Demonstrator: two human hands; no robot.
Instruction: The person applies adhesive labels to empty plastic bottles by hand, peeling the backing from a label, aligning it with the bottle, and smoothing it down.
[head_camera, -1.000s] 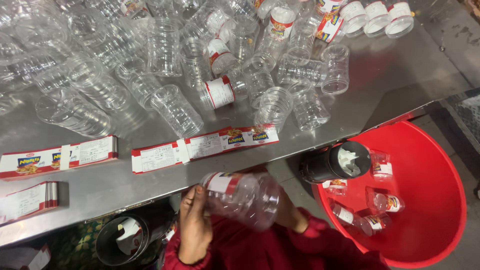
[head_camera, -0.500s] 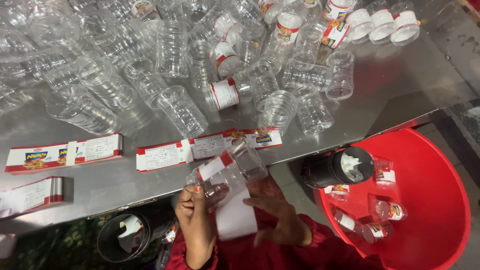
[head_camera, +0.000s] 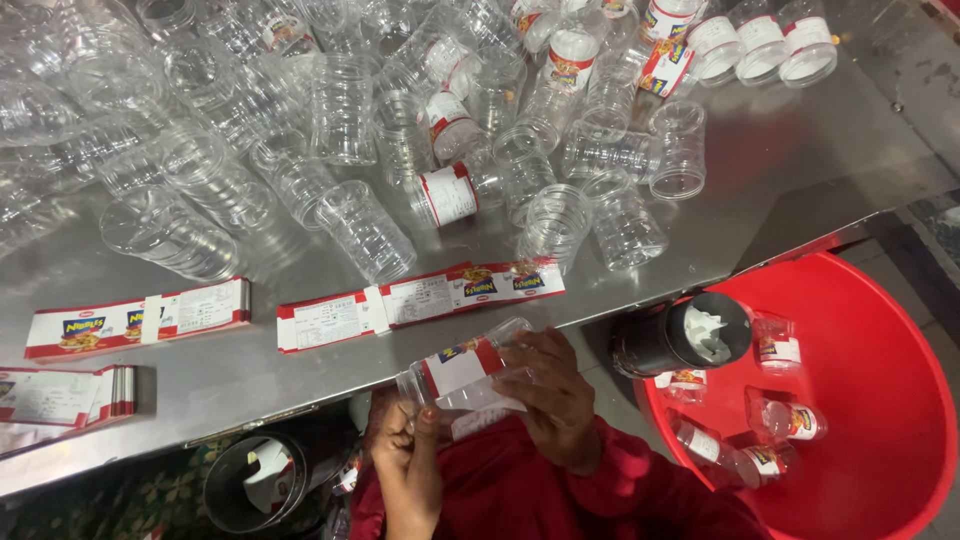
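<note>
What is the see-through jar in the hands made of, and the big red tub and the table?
The jar looks like thin clear plastic: you see through it, and its walls are ribbed. Its wrapped label seems glossy paper or film. The red tub looks like smooth moulded plastic with a soft shine. The table looks like brushed steel: grey, with dull reflections.

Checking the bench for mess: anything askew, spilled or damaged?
Nothing damaged or spilled. The clear jars on the steel table lie jumbled, many on their sides. The label stack at the front edge is fanned unevenly. Both hands, left and right, hold one labelled jar.
</note>
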